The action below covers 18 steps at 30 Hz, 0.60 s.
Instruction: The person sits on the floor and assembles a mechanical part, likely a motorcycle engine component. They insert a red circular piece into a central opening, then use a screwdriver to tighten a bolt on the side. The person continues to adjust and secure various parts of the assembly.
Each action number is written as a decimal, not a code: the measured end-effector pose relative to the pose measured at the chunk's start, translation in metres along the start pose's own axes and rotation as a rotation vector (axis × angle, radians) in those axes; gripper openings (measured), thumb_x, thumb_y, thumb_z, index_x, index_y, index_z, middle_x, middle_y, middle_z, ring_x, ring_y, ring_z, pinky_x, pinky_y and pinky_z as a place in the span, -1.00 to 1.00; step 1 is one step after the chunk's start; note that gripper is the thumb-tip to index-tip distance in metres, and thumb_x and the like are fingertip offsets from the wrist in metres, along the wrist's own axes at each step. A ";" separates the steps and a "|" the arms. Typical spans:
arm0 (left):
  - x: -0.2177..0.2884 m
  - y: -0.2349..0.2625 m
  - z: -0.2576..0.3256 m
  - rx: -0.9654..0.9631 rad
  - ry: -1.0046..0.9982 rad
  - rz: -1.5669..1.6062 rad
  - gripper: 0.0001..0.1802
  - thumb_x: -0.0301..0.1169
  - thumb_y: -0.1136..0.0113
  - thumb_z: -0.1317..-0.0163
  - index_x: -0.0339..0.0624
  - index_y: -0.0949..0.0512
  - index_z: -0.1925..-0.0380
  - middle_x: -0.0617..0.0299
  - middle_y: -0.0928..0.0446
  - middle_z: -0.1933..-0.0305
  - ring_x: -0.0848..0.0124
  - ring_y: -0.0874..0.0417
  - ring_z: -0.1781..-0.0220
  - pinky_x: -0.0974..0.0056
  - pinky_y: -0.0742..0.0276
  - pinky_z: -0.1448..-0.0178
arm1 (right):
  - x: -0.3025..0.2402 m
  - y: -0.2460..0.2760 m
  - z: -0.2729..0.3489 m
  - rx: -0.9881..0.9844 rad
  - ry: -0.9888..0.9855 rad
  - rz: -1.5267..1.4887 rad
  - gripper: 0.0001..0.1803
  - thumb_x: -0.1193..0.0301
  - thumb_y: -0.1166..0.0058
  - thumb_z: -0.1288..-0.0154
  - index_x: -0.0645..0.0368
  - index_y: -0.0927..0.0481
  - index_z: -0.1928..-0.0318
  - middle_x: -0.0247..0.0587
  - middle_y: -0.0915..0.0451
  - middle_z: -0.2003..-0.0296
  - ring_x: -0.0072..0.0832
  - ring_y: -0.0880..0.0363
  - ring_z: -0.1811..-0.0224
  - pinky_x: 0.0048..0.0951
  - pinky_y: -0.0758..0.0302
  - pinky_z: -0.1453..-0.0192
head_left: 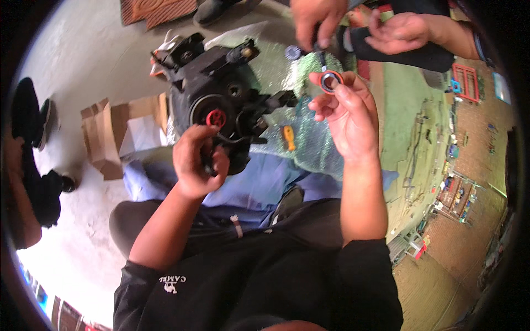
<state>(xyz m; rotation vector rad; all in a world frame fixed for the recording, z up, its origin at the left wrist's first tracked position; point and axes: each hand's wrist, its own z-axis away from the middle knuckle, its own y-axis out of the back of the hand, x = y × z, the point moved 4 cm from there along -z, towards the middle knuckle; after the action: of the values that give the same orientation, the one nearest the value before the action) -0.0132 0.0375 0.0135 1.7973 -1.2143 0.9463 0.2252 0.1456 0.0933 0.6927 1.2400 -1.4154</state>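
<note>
A black car headlight housing (185,85) stands in front of me, its back with round openings toward me. My left hand (200,160) is curled against its near edge, the fingertips beside a red round part (216,117) set in one opening. To the right, my right hand (353,113) is raised and pinches a small ring with an orange rim (323,81) between thumb and fingers. Just beyond it, a co-worker's hand (317,22) holds a thin dark piece (321,57) that reaches down to the ring. The co-worker's other hand (402,33) is open, palm up.
Bubble wrap (326,149) and blue cloth (243,187) lie under the work. On the wrap are a yellow handle (289,138) and a blue-grey round cap (293,52). An open cardboard box (102,138) sits left of the housing. Another person's dark shoes (44,124) show at far left.
</note>
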 end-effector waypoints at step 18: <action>0.000 0.006 0.004 -0.003 -0.011 -0.023 -0.52 -0.70 -0.06 0.22 -0.28 -0.52 0.15 0.26 -0.28 0.61 0.32 -0.30 0.66 0.27 -0.26 0.53 | 0.164 -0.019 -0.110 -0.459 0.290 1.492 -0.49 0.40 -0.38 -0.01 0.07 -0.57 -0.03 -0.18 -0.58 0.07 -0.12 -0.58 -0.03 -0.20 -0.54 -0.08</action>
<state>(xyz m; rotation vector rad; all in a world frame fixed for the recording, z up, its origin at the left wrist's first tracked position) -0.0183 0.0326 0.0131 1.8131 -1.1991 0.9225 0.1422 0.1909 -0.0808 1.1289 0.7881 0.1934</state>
